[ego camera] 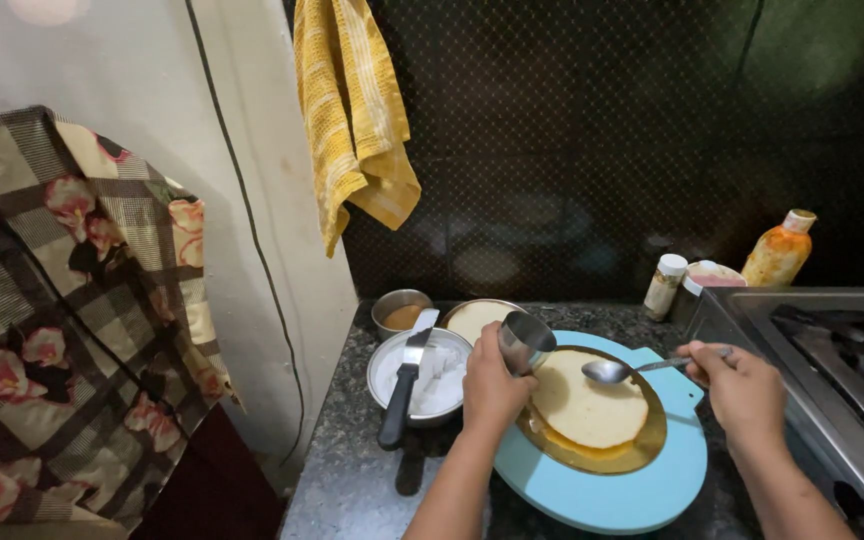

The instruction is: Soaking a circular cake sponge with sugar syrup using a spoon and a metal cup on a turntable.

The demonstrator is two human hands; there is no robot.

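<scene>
Your left hand [492, 385] is wrapped tight round a small steel cup [526, 342], tilted at the near-left edge of the cake [590, 405]. Your right hand [742, 385] pinches a spoon [617, 371] by its handle, the bowl hovering just over the cake's far side. The cake lies on a gold board [642, 452], which sits on a blue turntable [652, 495]. Left of the cake, a knife [404, 385] rests across a bowl [384, 362] of white cream. Beyond the cake stand two more tins [400, 310], right of it a stove [832, 360], and farther back a yellow towel [352, 120].
</scene>
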